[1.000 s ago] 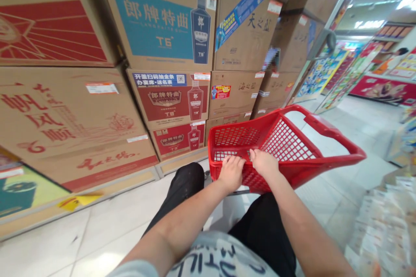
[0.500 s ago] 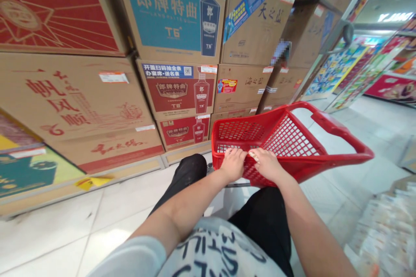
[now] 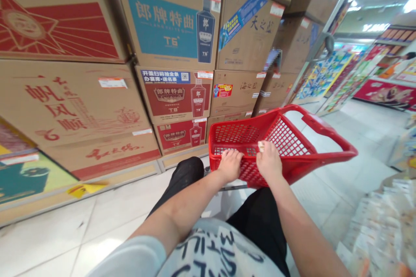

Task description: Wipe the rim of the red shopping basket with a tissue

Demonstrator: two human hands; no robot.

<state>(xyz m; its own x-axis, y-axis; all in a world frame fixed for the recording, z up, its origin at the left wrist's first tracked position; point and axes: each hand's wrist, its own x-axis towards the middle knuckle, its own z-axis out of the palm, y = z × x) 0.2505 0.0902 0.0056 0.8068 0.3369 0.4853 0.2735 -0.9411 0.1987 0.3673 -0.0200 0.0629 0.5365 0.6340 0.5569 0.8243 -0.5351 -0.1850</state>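
Observation:
In front of my knees stands a red plastic shopping cart point(image 3: 251, 176) with latticed walls and a looped handle at its right end. My left hand point(image 3: 230, 165) is closed over the near rim of the cart, fingers curled inward. Just to its right, my right hand point(image 3: 269, 162) is raised a little above the same rim with its fingers closed. A small pale thing point(image 3: 261, 146) pokes out of the right hand's grip; its kind is too small to make out. Inside the cart only the latticed floor shows.
Stacked cardboard cartons point(image 3: 169, 26) line the left side and back. A yellow tag point(image 3: 85, 190) sticks out low at the shelf base. Clear-wrapped packages point(image 3: 383, 225) lie at the lower right. Tiled floor point(image 3: 338, 190) runs past the cart toward a far person point(image 3: 394, 65) and shelves.
My right hand has risen off the cart's rim and moved slightly right, away from the left hand. My left hand stays on the rim. The view has shifted slightly, bringing a far person into sight.

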